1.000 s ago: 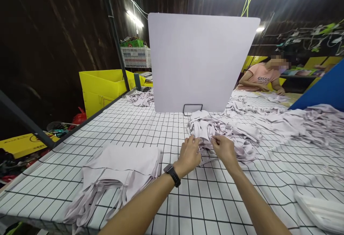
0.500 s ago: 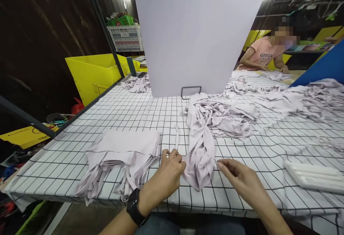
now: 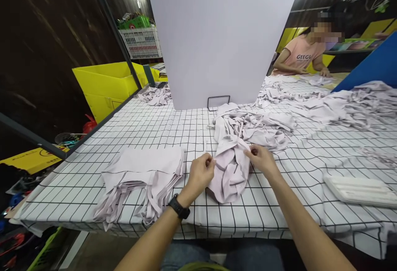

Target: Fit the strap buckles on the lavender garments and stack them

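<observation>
A crumpled pale lilac garment point(image 3: 231, 167) lies on the grid-patterned tablecloth point(image 3: 269, 205) in front of me. My left hand point(image 3: 201, 172), with a black watch on its wrist, pinches the garment's left edge. My right hand point(image 3: 261, 158) pinches a strap on its right side. Both hands are closed on the cloth. Behind the garment sprawls a loose heap of the same lilac pieces point(image 3: 263, 128). To the left lies a neat stack of folded lilac garments point(image 3: 144, 169) with straps hanging toward the table's front edge.
A tall white board point(image 3: 223, 35) stands upright at the table's middle. A white tray point(image 3: 359, 186) lies at the right. More lilac cloth point(image 3: 350, 107) covers the far right. A person in a pink shirt point(image 3: 302, 56) works across the table. Yellow bins point(image 3: 105, 85) stand at left.
One garment was dragged out of the heap toward me. My right hand let go briefly, then came back and pinched it again. My left hand moved up along its edge.
</observation>
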The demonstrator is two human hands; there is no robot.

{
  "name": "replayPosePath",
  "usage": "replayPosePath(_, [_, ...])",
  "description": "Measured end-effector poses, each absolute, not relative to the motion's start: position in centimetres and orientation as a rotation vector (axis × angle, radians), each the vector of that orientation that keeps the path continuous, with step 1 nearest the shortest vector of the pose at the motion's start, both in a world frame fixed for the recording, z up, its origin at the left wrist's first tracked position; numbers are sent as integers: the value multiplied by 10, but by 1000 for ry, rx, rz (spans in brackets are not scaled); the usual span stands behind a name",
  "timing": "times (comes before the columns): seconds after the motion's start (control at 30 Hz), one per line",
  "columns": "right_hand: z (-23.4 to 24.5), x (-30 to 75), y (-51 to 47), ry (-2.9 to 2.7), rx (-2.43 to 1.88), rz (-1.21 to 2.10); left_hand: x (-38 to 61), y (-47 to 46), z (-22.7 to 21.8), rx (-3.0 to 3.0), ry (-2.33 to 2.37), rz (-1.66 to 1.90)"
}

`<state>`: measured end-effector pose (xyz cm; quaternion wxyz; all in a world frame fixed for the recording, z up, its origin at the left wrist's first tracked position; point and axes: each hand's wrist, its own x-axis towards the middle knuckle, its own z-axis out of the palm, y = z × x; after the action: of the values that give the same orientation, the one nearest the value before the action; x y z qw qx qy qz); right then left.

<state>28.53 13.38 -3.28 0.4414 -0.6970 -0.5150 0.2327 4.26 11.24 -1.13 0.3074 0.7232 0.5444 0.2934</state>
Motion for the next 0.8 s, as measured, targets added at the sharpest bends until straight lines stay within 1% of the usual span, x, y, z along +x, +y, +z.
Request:
replayPosePath(0.07, [-31, 287, 113, -1164, -1694, 585, 36, 112, -9, 1682, 1312, 948])
replayPosePath(0.13, [-28, 287, 93, -1055, -1638, 641, 31, 111, -4, 1429, 1159, 1042])
replayPosePath(0.33, [-26, 282, 58, -816, -1424, 952, 25, 99, 7, 1040, 877, 1090])
replayPosePath(0.47, [-29, 280, 50, -759, -1395, 1028, 19, 97, 3, 904, 853, 1078])
replayPosePath(0.57, [-34, 279, 47, -745, -1471, 970, 14, 98, -1, 801, 812, 1042])
replayPosePath(0.63, [-36, 275, 43, -743, -1557, 873, 13, 97, -2, 758, 802, 1029])
replayPosePath(0.73, [-36, 264, 36, -812, -1664, 621, 12, 97, -3, 737, 817, 1036])
replayPosePath(0.8, [-37, 252, 32, -1048, -1699, 432, 14, 96, -3, 722, 811, 1034])
